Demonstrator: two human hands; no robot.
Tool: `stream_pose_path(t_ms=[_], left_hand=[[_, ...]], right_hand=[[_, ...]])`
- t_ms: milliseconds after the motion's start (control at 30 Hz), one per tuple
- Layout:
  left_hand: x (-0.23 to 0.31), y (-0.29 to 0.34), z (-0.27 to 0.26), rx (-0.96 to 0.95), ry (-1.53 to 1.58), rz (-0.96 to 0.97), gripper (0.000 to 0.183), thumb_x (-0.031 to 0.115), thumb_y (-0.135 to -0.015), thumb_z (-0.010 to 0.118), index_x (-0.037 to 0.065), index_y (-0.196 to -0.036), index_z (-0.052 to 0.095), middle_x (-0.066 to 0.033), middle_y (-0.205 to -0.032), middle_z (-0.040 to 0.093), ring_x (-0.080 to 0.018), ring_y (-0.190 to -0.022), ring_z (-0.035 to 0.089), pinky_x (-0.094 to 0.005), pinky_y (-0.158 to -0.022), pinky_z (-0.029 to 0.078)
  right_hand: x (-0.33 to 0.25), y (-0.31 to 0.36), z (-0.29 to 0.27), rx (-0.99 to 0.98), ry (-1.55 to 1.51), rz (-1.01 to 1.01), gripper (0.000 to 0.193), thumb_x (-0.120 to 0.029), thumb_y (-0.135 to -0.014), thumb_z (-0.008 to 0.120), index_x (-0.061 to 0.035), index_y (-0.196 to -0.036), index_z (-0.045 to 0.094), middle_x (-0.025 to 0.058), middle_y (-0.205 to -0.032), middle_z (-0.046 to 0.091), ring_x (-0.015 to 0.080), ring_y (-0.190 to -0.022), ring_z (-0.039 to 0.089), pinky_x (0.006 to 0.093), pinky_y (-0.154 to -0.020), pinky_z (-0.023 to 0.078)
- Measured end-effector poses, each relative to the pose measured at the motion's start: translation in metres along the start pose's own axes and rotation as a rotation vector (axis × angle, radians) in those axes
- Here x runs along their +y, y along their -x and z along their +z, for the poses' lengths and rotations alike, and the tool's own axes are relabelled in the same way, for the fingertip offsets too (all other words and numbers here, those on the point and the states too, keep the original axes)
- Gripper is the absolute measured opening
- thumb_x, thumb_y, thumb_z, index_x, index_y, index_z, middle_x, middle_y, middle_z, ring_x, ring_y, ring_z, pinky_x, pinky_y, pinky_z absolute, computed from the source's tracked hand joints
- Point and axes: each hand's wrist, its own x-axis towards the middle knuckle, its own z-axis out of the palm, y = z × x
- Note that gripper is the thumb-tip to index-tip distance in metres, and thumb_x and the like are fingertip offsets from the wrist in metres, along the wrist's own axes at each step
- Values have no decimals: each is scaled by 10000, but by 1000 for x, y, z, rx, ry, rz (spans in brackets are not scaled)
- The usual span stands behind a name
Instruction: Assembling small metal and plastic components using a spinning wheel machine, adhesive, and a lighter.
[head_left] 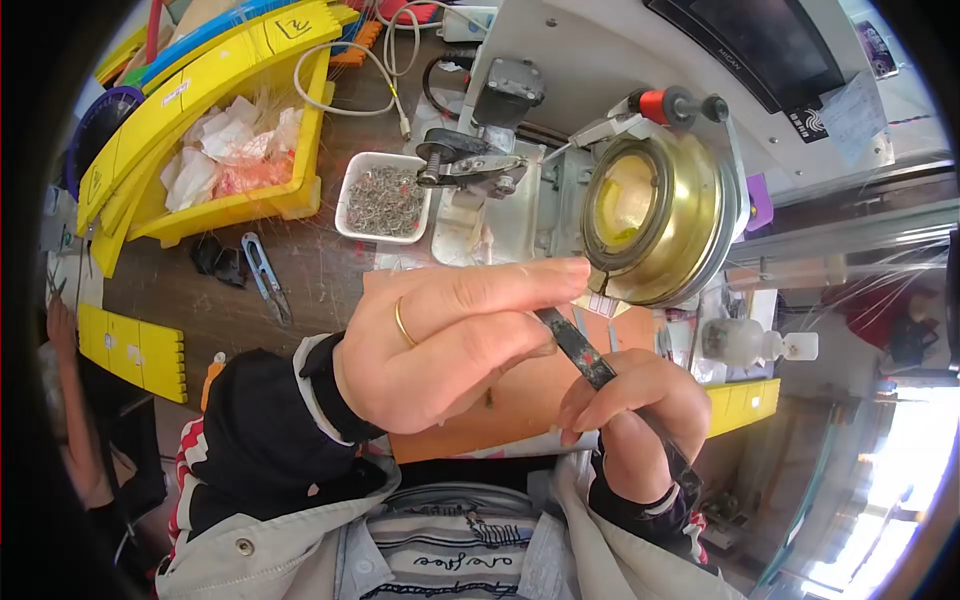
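Observation:
My right hand [645,410] grips a narrow, flat black tool [585,358] with worn, scuffed sides. Its far end disappears behind the fingers of my left hand, and its other end runs back past my right wrist. My left hand [450,340] is closed, with a ring on one finger and the index finger stretched toward a round brass-coloured drum [700,215] on a machine. Whatever its fingertips pinch is hidden. Both hands are above an orange-brown sheet [520,405] on the bench.
A white tray [345,215] of small wire-like metal pieces stands left of the machine arm [480,170]. Thread snips [265,275] lie near a yellow bin [310,200] holding papers. A red thread spool [668,106] tops the machine. A clear bottle [735,342] stands right. Another person's arm [75,400] shows far left.

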Motion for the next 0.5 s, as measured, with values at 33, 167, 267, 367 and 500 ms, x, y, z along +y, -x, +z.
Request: stream_pose_path(t_ms=[33, 167, 267, 367, 500], left_hand=[[1, 0, 3, 27, -1, -5, 355, -123, -761, 730, 5, -1058, 584, -239, -1234, 645, -398, -1103, 685, -416, -889, 602], [-3, 2, -2, 46, -7, 3, 365, -143, -742, 721, 5, -1053, 600, -230, -1203, 667, -377, -1073, 703, -407, -852, 609], [0, 1, -6, -66, -36, -54, 344, -132, -755, 717, 9, -1053, 619, -224, -1181, 684, -355, -1041, 716, -391, -825, 609], [-4, -1, -2, -68, -65, -16, 281, -97, -795, 696, 10, -1049, 636, -205, -1142, 708, -323, -992, 728, -354, -778, 603], [-1, -6, 1, -123, -169, -58, 162, -54, -850, 672, 2, -1001, 657, -157, -1014, 746, -267, -893, 743, -312, -718, 585]], right_hand=[[0, 2, -2, -4, 42, -37, 134, -87, -874, 595, -11, -926, 693, 86, -715, 690, 212, -601, 655, 305, -570, 504], [13, 18, -9, 69, 139, -249, 142, -89, -891, 571, -10, -905, 688, 98, -712, 684, 203, -555, 629, 317, -523, 476], [15, 47, -21, 127, 338, -228, 214, 18, -847, 604, 11, -1056, 644, 131, -752, 705, 235, -608, 680, 314, -571, 531], [31, 67, -29, 160, 754, -89, 474, 90, -783, 667, 14, -1243, 580, 159, -909, 736, 241, -694, 715, 312, -664, 577], [53, 71, -39, -58, 1027, -84, 544, 42, -814, 653, -62, -1342, 567, 91, -971, 707, 242, -795, 676, 346, -703, 557]])
